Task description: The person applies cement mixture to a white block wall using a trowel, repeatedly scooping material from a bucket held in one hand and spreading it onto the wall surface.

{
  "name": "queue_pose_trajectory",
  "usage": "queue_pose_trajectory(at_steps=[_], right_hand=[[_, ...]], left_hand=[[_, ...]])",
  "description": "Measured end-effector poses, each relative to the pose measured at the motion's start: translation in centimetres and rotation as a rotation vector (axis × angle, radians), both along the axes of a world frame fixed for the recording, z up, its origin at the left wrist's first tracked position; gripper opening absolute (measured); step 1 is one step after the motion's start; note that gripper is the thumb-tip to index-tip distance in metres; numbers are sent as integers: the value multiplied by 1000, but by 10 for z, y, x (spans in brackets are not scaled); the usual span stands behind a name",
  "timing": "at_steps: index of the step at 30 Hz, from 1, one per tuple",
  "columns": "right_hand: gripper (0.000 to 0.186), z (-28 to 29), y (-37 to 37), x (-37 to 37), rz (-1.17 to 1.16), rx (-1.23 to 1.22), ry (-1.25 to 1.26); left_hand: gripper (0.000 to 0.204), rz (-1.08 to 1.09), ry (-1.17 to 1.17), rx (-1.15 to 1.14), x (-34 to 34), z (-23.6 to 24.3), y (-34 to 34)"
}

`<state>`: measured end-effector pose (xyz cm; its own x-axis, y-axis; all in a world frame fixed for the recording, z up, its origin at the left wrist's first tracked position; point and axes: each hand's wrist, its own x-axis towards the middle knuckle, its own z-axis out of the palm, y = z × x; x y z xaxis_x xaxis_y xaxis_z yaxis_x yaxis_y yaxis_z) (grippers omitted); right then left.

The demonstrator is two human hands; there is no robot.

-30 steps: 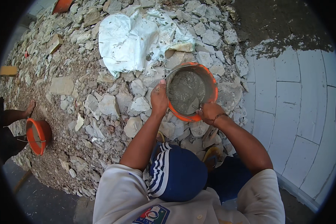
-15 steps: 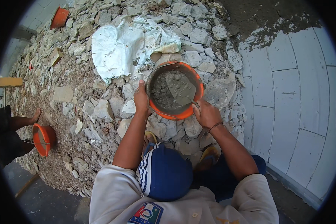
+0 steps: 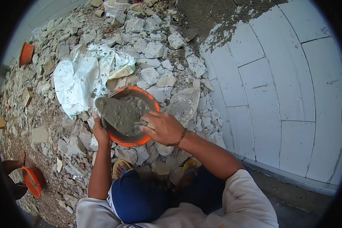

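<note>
My left hand holds the left side of an orange bucket of wet grey mortar. My right hand is closed on the handle of a trowel, whose blade carries a thick heap of mortar over the left part of the bucket. Both my feet, in yellow sandals, stand on broken rubble below the bucket.
A torn white sack lies on the rubble. A white block wall with smeared mortar runs along the right. At the left, another person's bare foot is beside a second orange bucket; another orange container sits farther up.
The trowel has risen out of the mortar with a load on it and swung leftward across the bucket. The view has turned, showing more of the wall.
</note>
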<state>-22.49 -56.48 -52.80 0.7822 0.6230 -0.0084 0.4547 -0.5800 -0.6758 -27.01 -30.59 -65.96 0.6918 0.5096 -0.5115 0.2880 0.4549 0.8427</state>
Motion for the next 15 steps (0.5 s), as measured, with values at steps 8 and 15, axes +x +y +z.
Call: queue_pose_trajectory(at_steps=[8,15], right_hand=[[21,-36,-187,176,-345,579,1300],[41,63,-189,218,-708,113,-211]], left_hand=[[60,-3,1,107,3,2,-16],[59,60,21,95,-7,13,-8]])
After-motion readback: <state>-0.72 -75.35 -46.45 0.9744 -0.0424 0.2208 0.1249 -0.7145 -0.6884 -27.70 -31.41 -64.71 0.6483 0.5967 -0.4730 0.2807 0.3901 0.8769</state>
